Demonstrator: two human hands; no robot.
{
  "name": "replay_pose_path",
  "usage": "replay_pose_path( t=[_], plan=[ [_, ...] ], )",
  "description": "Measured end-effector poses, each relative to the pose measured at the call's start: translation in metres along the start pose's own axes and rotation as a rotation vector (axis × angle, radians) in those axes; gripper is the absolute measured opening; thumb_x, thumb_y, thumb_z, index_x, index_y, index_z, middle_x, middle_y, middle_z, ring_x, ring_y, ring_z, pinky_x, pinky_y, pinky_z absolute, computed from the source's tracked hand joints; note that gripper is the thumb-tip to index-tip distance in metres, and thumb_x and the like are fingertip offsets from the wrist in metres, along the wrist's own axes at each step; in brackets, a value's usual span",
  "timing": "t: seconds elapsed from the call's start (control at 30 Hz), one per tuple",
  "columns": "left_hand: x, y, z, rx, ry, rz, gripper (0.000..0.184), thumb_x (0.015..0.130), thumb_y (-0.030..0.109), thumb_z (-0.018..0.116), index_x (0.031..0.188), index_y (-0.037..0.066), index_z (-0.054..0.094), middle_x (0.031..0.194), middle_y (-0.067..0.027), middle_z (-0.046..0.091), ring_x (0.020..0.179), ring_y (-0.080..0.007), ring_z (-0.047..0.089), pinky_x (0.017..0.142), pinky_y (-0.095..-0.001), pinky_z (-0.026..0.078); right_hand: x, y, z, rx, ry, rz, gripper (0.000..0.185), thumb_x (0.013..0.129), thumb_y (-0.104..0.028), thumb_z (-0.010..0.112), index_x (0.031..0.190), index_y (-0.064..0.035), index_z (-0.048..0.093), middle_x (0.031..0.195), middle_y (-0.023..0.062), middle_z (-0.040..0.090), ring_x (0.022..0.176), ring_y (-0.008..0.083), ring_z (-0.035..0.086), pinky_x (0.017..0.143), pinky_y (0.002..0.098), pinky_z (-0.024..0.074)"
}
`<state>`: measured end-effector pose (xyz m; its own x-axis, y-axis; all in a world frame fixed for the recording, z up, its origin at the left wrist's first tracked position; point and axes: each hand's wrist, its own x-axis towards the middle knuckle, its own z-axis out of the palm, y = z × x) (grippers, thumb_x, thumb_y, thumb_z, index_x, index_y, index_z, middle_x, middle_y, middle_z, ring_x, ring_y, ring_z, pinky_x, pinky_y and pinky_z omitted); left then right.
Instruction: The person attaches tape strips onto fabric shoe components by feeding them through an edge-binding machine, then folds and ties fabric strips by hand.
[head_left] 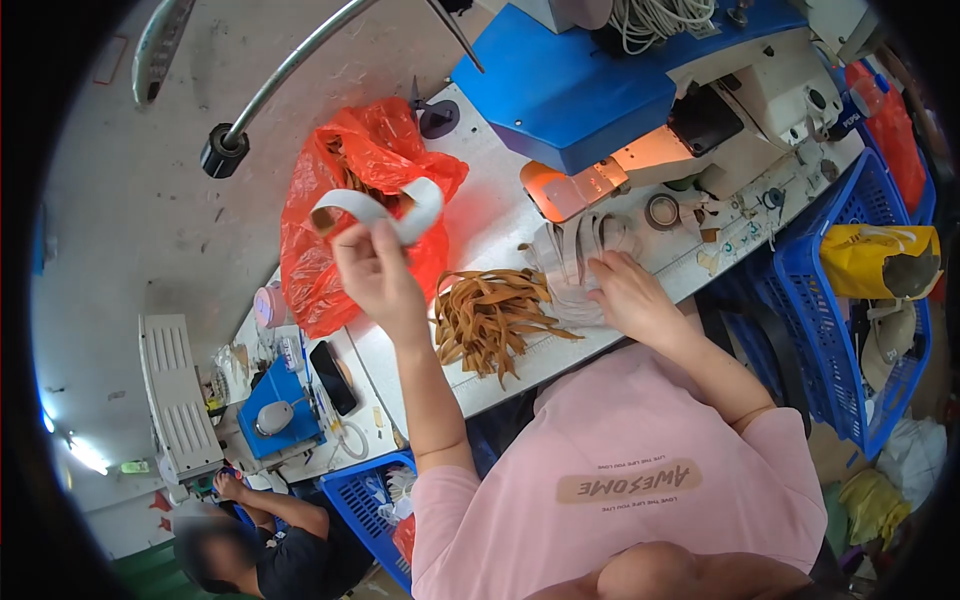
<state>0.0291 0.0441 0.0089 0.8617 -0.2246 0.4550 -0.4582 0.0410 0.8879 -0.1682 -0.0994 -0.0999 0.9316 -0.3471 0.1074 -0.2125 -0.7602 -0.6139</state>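
The white strip (362, 205) is up in the L hand (378, 275), pinched btwn thumb and fingers. It bends into loops past the fingertips, one end curling out on each side, and some brown shows on its inner side. Hand and strip are a bit blurry. Both are in front of the red plastic bag (310, 265), which sits open w/ brown bits inside.

The R hand (635, 295) is well apart from the white strip. It lies on the pile of pale strips (562, 265), at the pile's R edge, fingers bent. Can't tell if it grips any.

Btwn the 2 hands is a messy heap of brown strips (495, 318), next to the pale pile, on the white table (492, 200).

Past the pale pile is a big blue machine (575, 90), w/ orange light on the metal part under it. A tape roll (661, 211) lies near the R hand, a bit farther up the table. A black phone (332, 378) is off to the L, near a small blue machine (280, 412). A co-worker (305, 540) is low on the L side. On the far R is a blue basket (800, 325) w/ a yellow bag (850, 262) at its top.
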Motion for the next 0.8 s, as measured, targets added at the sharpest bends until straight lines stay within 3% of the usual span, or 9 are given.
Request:
replay_pose_path(
  t=[0.1, 0.2, 0.27, 0.43, 0.53, 0.6, 0.63, 0.8],
  plan=[
    [-0.028, 0.008, 0.002, -0.04, -0.168, -0.068, 0.006, 0.093, 0.002, 0.057, 0.094, 0.003, 0.051, 0.077, -0.0009, 0.058, 0.063, -0.0034, 0.049, 0.054, -0.019, 0.039, 0.009, -0.02, -0.04, 0.289, 0.021, 0.062, 0.024, 0.082, -0.014, 0.067, 0.101, 0.0011, 0.064, 0.089, 0.013, 0.059, 0.083, 0.0294, 0.058, 0.074, 0.039, 0.0476],
    [-0.064, 0.01, 0.015, -0.007, -0.314, 0.01, 0.009, 0.088, -0.001, 0.062, 0.094, 0.001, 0.056, 0.078, -0.0042, 0.064, 0.066, -0.007, 0.059, 0.057, -0.0216, 0.047, 0.012, -0.032, -0.068, 0.499, 0.279, -0.072, 0.023, 0.086, -0.02, 0.067, 0.099, -0.0007, 0.068, 0.08, 0.0099, 0.059, 0.073, 0.0247, 0.056, 0.067, 0.0346, 0.0446],
    [-0.079, 0.019, 0.025, 0.202, -0.482, 0.256, 0.013, 0.083, -0.005, 0.065, 0.093, -0.001, 0.058, 0.078, -0.008, 0.067, 0.065, -0.0127, 0.064, 0.058, -0.0255, 0.05, 0.018, -0.035, -0.08, 0.61, 0.238, -0.143, 0.02, 0.088, -0.018, 0.065, 0.096, 0.0004, 0.068, 0.076, 0.0088, 0.057, 0.069, 0.0211, 0.053, 0.064, 0.0323, 0.0425],
    [-0.1, 0.02, 0.049, 0.162, -0.658, 0.356, 0.016, 0.076, -0.003, 0.07, 0.089, 0.001, 0.061, 0.075, -0.0114, 0.065, 0.062, -0.0235, 0.064, 0.056, -0.0307, 0.05, 0.027, -0.042, -0.079, 0.916, 0.143, -0.044, 0.017, 0.092, -0.011, 0.059, 0.101, 0.0018, 0.067, 0.077, 0.0061, 0.06, 0.07, 0.0115, 0.053, 0.064, 0.029, 0.0435],
    [-0.094, 0.02, 0.056, 0.113, -0.678, 0.422, 0.018, 0.075, -0.001, 0.074, 0.089, 0.002, 0.062, 0.071, -0.0079, 0.063, 0.055, -0.0188, 0.06, 0.053, -0.0275, 0.047, 0.03, -0.05, -0.089, 0.931, 0.174, 0.032, 0.018, 0.091, -0.006, 0.058, 0.105, 0.0026, 0.065, 0.082, 0.0061, 0.064, 0.073, 0.0084, 0.055, 0.066, 0.0268, 0.0455],
    [-0.085, 0.023, 0.051, 0.195, -0.651, 0.42, 0.02, 0.075, -0.002, 0.072, 0.093, 0.001, 0.064, 0.085, -0.0119, 0.064, 0.071, -0.0233, 0.062, 0.062, -0.0308, 0.049, 0.039, -0.047, -0.095, 0.904, 0.21, 0.155, 0.02, 0.091, -0.006, 0.058, 0.107, 0.0029, 0.064, 0.085, 0.0067, 0.066, 0.074, 0.0073, 0.056, 0.066, 0.0252, 0.0465],
    [-0.078, 0.019, 0.053, 0.251, -0.6, 0.457, 0.022, 0.075, -0.002, 0.07, 0.097, 0.0, 0.064, 0.092, -0.013, 0.064, 0.078, -0.025, 0.062, 0.067, -0.0323, 0.049, 0.044, -0.037, -0.091, 0.923, 0.201, 0.128, 0.023, 0.091, 0.003, 0.054, 0.112, 0.0013, 0.063, 0.079, -0.0013, 0.057, 0.065, 0.0036, 0.048, 0.058, 0.0198, 0.04],
    [-0.051, 0.006, 0.068, 0.489, -0.639, 0.628, 0.04, 0.076, 0.001, 0.067, 0.115, 0.001, 0.061, 0.118, -0.0126, 0.057, 0.107, -0.031, 0.052, 0.084, -0.0381, 0.046, 0.041, -0.021, -0.084, 0.706, 0.201, 0.201, 0.029, 0.09, 0.002, 0.055, 0.117, -0.0006, 0.063, 0.077, -0.0015, 0.056, 0.061, 0.0037, 0.045, 0.054, 0.0211, 0.0368]
  ],
)
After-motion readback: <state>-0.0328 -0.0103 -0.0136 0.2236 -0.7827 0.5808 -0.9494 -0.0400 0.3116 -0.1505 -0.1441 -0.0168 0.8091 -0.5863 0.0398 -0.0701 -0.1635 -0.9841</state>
